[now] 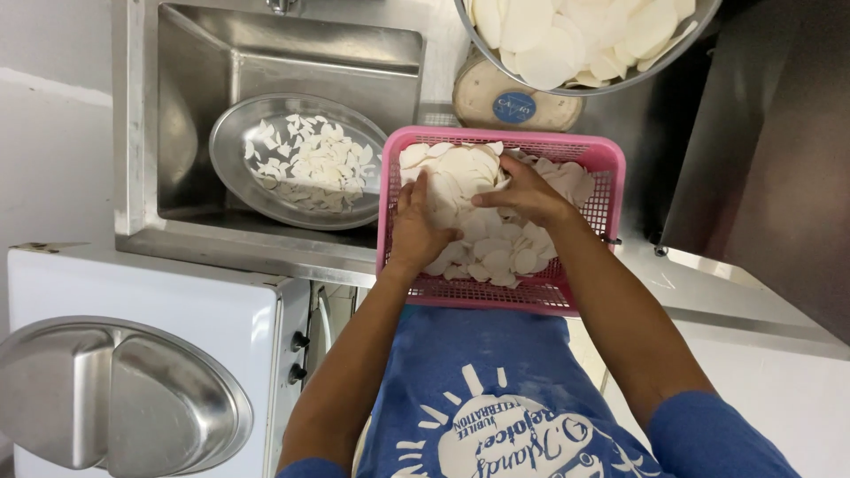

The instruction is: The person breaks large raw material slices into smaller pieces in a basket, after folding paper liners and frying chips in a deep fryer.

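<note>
Slices (496, 243) of something pale and thin lay heaped in the pink basket (595, 158), which rested on the steel surface (266, 252) at the sink's edge; both your hands were down among them. Your left hand (419, 232) was pressed flat-ish into the near side of the heap, fingers curled round a clump, though how tight that grip was I could not tell; your right hand (524, 193) lay spread over the top of the pile, fingers loosely bent on the slices, closed on nothing that I could see. More slices sat in the round steel tray (232, 133) inside the sink (177, 53), and a steel bowl (575, 90) of larger rounds hung above the basket's far rim. To my eye the slices looked brittle, so you did best to lift from below with soft fingers; squeezing would likely snap them; keeping the basket level mattered too, since part of it overhung the sink.
</note>
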